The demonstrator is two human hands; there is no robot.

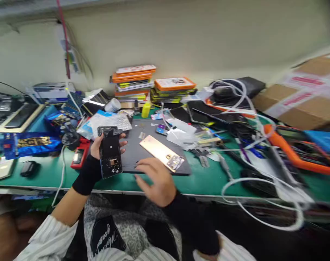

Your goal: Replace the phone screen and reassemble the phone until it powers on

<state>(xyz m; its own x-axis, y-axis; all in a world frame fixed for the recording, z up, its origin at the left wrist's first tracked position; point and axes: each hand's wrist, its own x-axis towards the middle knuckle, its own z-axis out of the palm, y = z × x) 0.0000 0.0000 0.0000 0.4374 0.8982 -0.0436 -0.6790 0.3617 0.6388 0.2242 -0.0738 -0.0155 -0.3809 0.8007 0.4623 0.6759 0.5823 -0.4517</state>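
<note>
My left hand (pixel 97 146) grips an opened black phone (pixel 110 152) and holds it upright over the near left part of a dark grey work mat (pixel 143 156). On the mat lies a gold phone back cover (pixel 161 152), slanting toward the right. Just in front of that cover my right hand (pixel 154 181) hovers at the mat's near edge, fingers spread and pointing left, nothing in it. Both wrists wear black cuffs over striped sleeves.
The green bench (pixel 208 181) is crowded: stacks of orange and yellow boxes (pixel 135 81) at the back, a yellow bottle (pixel 145 109), white cables (pixel 263 195) and an orange tool (pixel 292 156) at right, cardboard boxes (pixel 303 94) far right, a red device (pixel 79 156) and black mouse (pixel 29 168) at left.
</note>
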